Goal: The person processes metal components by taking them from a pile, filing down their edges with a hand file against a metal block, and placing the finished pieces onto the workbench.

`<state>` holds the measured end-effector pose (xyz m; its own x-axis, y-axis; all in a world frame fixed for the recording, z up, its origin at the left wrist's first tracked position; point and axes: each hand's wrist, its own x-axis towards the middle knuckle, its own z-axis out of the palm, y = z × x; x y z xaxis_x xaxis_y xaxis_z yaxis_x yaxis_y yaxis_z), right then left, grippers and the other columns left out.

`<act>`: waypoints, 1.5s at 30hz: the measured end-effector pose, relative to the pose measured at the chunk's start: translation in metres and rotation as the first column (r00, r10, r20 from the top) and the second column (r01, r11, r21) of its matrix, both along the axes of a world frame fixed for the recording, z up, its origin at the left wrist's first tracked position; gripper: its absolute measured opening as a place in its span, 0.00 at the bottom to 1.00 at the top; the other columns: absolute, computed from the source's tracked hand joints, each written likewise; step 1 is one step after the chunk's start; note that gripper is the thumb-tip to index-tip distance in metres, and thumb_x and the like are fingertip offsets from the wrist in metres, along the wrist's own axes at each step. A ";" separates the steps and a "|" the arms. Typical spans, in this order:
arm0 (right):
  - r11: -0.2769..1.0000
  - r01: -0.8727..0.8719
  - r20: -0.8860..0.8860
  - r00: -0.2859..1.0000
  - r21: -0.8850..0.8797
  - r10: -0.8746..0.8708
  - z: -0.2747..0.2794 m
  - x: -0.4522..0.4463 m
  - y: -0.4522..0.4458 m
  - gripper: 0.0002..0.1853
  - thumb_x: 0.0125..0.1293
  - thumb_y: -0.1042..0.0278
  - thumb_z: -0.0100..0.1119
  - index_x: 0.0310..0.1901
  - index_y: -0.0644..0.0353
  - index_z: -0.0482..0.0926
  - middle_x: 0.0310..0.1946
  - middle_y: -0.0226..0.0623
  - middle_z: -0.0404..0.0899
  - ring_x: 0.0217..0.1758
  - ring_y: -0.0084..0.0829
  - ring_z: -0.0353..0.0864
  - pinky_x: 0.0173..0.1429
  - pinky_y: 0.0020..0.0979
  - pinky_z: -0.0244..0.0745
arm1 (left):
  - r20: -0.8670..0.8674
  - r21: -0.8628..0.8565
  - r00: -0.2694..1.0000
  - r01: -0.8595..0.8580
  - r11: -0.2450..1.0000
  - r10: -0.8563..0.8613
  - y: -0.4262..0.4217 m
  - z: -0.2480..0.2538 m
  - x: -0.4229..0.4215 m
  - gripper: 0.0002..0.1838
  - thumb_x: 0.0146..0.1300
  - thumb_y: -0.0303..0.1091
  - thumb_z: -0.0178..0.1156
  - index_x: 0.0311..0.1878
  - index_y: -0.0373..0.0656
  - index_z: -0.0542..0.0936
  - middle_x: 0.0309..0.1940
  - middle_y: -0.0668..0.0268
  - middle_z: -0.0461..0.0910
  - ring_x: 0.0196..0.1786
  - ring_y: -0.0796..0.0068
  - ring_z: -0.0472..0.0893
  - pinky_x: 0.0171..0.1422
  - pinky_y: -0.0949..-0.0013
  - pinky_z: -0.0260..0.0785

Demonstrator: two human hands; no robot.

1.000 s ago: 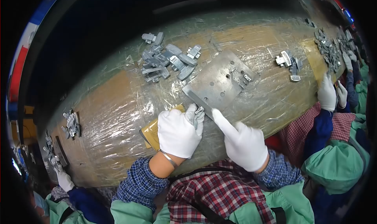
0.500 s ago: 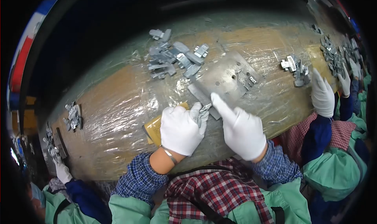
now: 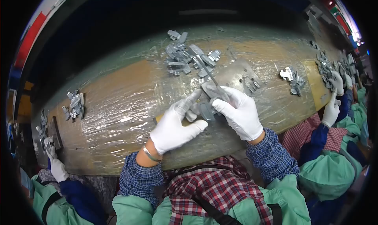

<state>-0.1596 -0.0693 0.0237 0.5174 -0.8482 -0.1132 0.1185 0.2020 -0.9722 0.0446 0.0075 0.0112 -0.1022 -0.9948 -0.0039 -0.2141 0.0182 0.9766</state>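
Observation:
My right hand (image 3: 240, 112), in a white glove, is closed around a long thin metal tool that looks like a file (image 3: 208, 73), its far end pointing up and left. My left hand (image 3: 177, 124), gloved too, has its thumb spread away from its grey-stained fingers. Just beyond those fingertips is a small grey metal part (image 3: 205, 111); whether they touch it is unclear. A flat grey bar (image 3: 208, 90) lies under and between the hands, partly covered. Behind my right hand is a metal plate (image 3: 232, 73) with holes and small fittings.
A pile of grey metal parts (image 3: 179, 57) lies beyond my hands. Smaller piles sit at right (image 3: 293, 79) and left (image 3: 75, 105). Co-workers' gloved hands (image 3: 331, 111) are at the right, another (image 3: 59, 170) at the left. Plastic film covers the table (image 3: 118, 126).
My left hand has opened its thumb from the small part it pinched. My right hand has gone from pointing at that part to gripping the long thin tool. The view has shifted slightly.

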 end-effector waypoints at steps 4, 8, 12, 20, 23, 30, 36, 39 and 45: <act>0.955 0.047 -0.270 0.954 -0.292 -0.130 0.007 0.001 0.007 0.21 0.68 0.71 0.74 0.61 0.67 0.84 0.52 0.43 0.89 0.52 0.28 0.88 0.58 0.29 0.81 | 0.418 -0.056 0.893 -0.157 0.986 0.165 -0.008 0.005 -0.017 0.17 0.60 0.32 0.77 0.53 0.41 0.88 0.35 0.69 0.82 0.38 0.72 0.80 0.45 0.66 0.74; 0.819 0.184 -0.294 0.872 -0.543 -0.391 -0.006 -0.018 0.009 0.18 0.69 0.71 0.72 0.58 0.66 0.85 0.44 0.42 0.89 0.44 0.31 0.88 0.52 0.29 0.81 | 0.636 -0.400 0.698 -0.065 0.914 0.328 -0.009 -0.007 -0.026 0.11 0.58 0.37 0.77 0.41 0.43 0.91 0.33 0.61 0.85 0.34 0.57 0.83 0.39 0.57 0.75; 0.928 0.139 -0.397 0.874 -0.347 -0.279 -0.007 -0.050 0.033 0.17 0.76 0.70 0.65 0.62 0.67 0.83 0.32 0.35 0.85 0.33 0.19 0.83 0.41 0.25 0.78 | 0.658 -0.378 0.688 -0.051 0.924 0.307 -0.015 -0.009 -0.032 0.09 0.59 0.37 0.76 0.37 0.43 0.90 0.25 0.59 0.83 0.32 0.54 0.83 0.37 0.54 0.74; 0.575 -0.393 -0.666 0.627 -0.718 -0.403 -0.009 -0.068 0.091 0.36 0.61 0.78 0.63 0.75 0.47 0.77 0.23 0.33 0.68 0.18 0.35 0.74 0.25 0.38 0.74 | 0.665 -0.409 0.693 0.025 0.912 0.279 -0.019 -0.014 -0.035 0.06 0.58 0.33 0.74 0.32 0.43 0.88 0.26 0.58 0.81 0.32 0.50 0.80 0.37 0.50 0.73; 0.515 -0.470 -0.693 0.561 -0.717 -0.453 -0.005 -0.061 0.088 0.38 0.61 0.76 0.62 0.75 0.46 0.76 0.22 0.32 0.66 0.17 0.33 0.73 0.24 0.37 0.73 | 0.707 -0.408 0.659 0.085 0.909 0.255 -0.017 -0.011 -0.035 0.05 0.57 0.31 0.73 0.34 0.43 0.86 0.28 0.58 0.81 0.33 0.48 0.80 0.38 0.49 0.72; 0.505 -0.396 -0.627 0.630 -0.767 -0.459 -0.016 -0.034 0.064 0.38 0.60 0.75 0.63 0.75 0.44 0.76 0.22 0.30 0.66 0.17 0.32 0.73 0.23 0.36 0.72 | 0.752 -0.360 0.608 0.058 0.931 0.253 -0.012 -0.016 -0.034 0.09 0.57 0.29 0.70 0.41 0.42 0.82 0.36 0.57 0.81 0.40 0.47 0.78 0.43 0.47 0.71; 0.550 -0.345 -0.607 0.680 -0.760 -0.412 -0.018 -0.035 0.067 0.39 0.58 0.77 0.63 0.75 0.44 0.77 0.21 0.30 0.65 0.16 0.33 0.72 0.23 0.36 0.71 | 0.757 -0.415 0.590 0.105 0.904 0.279 -0.007 -0.017 -0.033 0.11 0.56 0.30 0.72 0.41 0.42 0.81 0.35 0.59 0.80 0.38 0.49 0.78 0.42 0.48 0.70; 0.593 -0.340 -0.624 0.686 -0.730 -0.375 -0.023 -0.036 0.071 0.39 0.57 0.77 0.63 0.74 0.45 0.78 0.21 0.30 0.65 0.16 0.33 0.72 0.22 0.37 0.71 | 0.750 -0.420 0.597 0.096 0.903 0.285 -0.002 -0.015 -0.031 0.12 0.55 0.30 0.72 0.40 0.43 0.81 0.34 0.60 0.80 0.38 0.50 0.77 0.42 0.48 0.70; 0.561 -0.357 -0.617 0.686 -0.747 -0.385 -0.021 -0.035 0.062 0.40 0.56 0.78 0.63 0.74 0.45 0.78 0.21 0.30 0.64 0.16 0.32 0.71 0.22 0.36 0.70 | 0.696 -0.390 0.677 0.075 0.918 0.240 -0.012 -0.015 -0.028 0.08 0.60 0.32 0.72 0.39 0.41 0.83 0.30 0.58 0.79 0.33 0.50 0.79 0.38 0.50 0.71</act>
<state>-0.1946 -0.0069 0.0029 0.5858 -0.7583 0.2861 -0.6070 -0.6443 -0.4651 0.0169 -0.0044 -0.0038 -0.1410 -0.9389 0.3140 -0.8587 0.2739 0.4332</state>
